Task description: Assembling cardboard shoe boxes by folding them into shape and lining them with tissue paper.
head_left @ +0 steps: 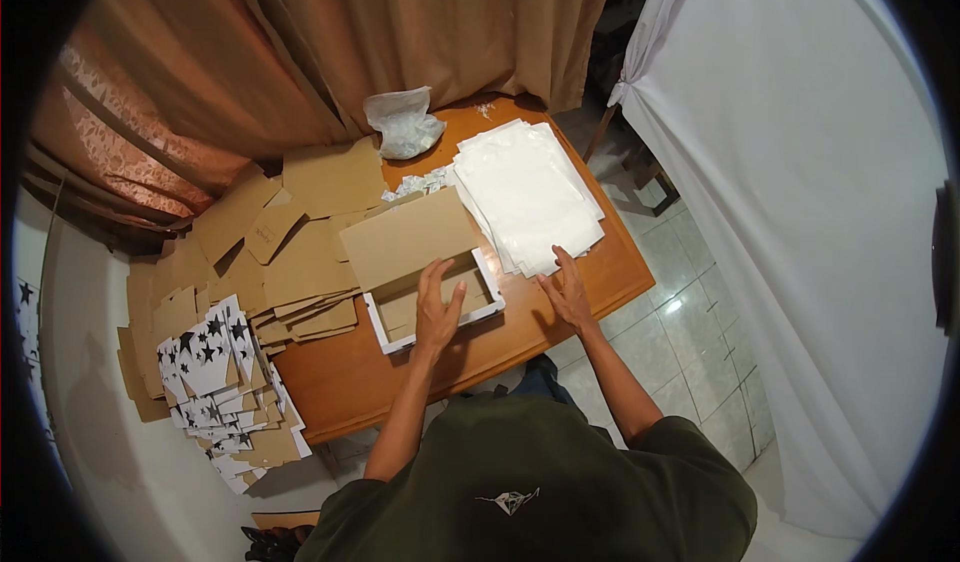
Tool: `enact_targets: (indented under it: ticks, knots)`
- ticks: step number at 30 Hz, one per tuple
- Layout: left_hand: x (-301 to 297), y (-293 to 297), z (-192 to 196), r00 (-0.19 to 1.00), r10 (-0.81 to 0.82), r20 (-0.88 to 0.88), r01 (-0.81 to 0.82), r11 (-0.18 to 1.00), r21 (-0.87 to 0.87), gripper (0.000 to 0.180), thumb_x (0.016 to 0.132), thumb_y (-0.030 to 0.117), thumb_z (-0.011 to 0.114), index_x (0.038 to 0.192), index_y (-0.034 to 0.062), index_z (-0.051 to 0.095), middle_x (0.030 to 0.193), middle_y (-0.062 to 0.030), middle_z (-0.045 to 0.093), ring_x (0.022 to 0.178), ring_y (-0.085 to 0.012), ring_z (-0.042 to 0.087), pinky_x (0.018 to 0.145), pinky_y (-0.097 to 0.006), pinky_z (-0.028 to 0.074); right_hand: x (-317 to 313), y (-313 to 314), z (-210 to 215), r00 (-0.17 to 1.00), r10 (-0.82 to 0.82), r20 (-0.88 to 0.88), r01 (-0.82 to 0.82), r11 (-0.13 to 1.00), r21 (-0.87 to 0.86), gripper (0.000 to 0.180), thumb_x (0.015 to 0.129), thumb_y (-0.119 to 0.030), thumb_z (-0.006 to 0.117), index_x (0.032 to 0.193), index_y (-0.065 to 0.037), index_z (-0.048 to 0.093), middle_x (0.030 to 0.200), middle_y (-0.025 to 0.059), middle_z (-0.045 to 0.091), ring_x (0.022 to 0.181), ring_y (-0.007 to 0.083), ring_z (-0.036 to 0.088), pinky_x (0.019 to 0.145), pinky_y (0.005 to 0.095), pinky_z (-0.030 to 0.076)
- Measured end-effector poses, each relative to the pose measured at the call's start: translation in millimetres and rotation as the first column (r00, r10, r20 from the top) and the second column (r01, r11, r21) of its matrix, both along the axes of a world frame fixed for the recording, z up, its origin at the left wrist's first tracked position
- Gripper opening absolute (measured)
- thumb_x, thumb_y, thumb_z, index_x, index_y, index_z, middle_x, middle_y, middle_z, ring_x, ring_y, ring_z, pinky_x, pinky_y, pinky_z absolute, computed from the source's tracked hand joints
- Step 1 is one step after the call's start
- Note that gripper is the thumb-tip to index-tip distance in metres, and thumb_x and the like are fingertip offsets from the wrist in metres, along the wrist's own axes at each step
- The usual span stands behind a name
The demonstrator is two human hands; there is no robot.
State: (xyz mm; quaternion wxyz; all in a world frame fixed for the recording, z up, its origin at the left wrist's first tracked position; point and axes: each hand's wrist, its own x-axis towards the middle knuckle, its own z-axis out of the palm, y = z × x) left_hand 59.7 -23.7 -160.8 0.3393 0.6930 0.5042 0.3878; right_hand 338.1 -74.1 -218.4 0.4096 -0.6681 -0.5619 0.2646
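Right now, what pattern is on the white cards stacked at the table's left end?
Black stars on white, on the cards; the head view shows them best.

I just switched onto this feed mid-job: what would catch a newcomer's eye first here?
First, the left hand resting flat in an open white-rimmed box at the middle of the wooden table, its brown cardboard lid leaning behind. The right hand presses the table beside a stack of white sheets. On the left, brown cardboard pieces and star-printed white cards spill over the table edge.
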Motion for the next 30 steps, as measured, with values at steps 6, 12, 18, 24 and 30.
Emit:
enact_targets:
  ticks: [6,12,18,24,30]
  knots:
    - [88,19,-8,0.996,-0.085,-0.020,0.085,0.996,0.016,0.042,0.099,0.024,0.065,0.134,0.0044,0.057,0.143,-0.0254,0.049,0.132,-0.0433,0.050,0.110,-0.046,0.042,64,26,-14,1.000,0.031,-0.007,-0.031,0.999,0.008,0.065,0.100,-0.033,0.065,0.150,0.001,0.041,0.150,0.0284,0.043,0.140,0.0418,0.043,0.116,0.0460,0.037]
    - [166,54,-38,0.997,-0.028,-0.072,0.028,1.000,-0.006,0.038,0.098,0.025,0.066,0.128,0.0024,0.061,0.136,-0.0234,0.056,0.129,-0.0402,0.053,0.109,-0.045,0.043,126,70,-30,0.991,0.132,0.014,-0.131,0.991,-0.037,0.061,0.099,-0.030,0.065,0.149,-0.002,0.043,0.152,0.0255,0.042,0.142,0.0403,0.040,0.117,0.0451,0.037]
    - [205,89,-104,0.946,-0.097,-0.310,0.101,0.995,-0.003,0.037,0.094,0.024,0.071,0.124,0.0040,0.064,0.126,-0.0184,0.063,0.122,-0.0365,0.058,0.103,-0.042,0.047,164,119,-52,0.923,0.311,0.227,-0.294,0.950,-0.104,0.065,0.097,-0.036,0.065,0.152,-0.010,0.043,0.157,0.0210,0.038,0.147,0.0390,0.033,0.122,0.0601,0.020]
    - [227,87,-145,0.807,-0.017,-0.590,0.086,0.992,0.089,0.045,0.078,0.025,0.083,0.119,0.0130,0.067,0.135,-0.0086,0.058,0.136,-0.0263,0.048,0.108,-0.065,0.024,174,144,-66,0.636,0.584,0.505,-0.442,0.811,-0.383,0.076,0.092,-0.051,0.067,0.155,-0.015,0.043,0.164,0.0138,0.032,0.154,0.0367,0.020,0.118,0.0726,-0.002]
    - [231,83,-155,0.827,0.065,-0.559,0.022,0.989,0.148,0.026,0.086,0.024,0.077,0.111,0.0162,0.074,0.128,-0.0040,0.065,0.132,-0.0241,0.053,0.107,-0.061,0.026,179,147,-67,0.660,0.600,0.452,-0.483,0.800,-0.357,0.070,0.094,-0.057,0.062,0.148,-0.014,0.053,0.163,0.0151,0.034,0.154,0.0361,0.020,0.118,0.0724,-0.003]
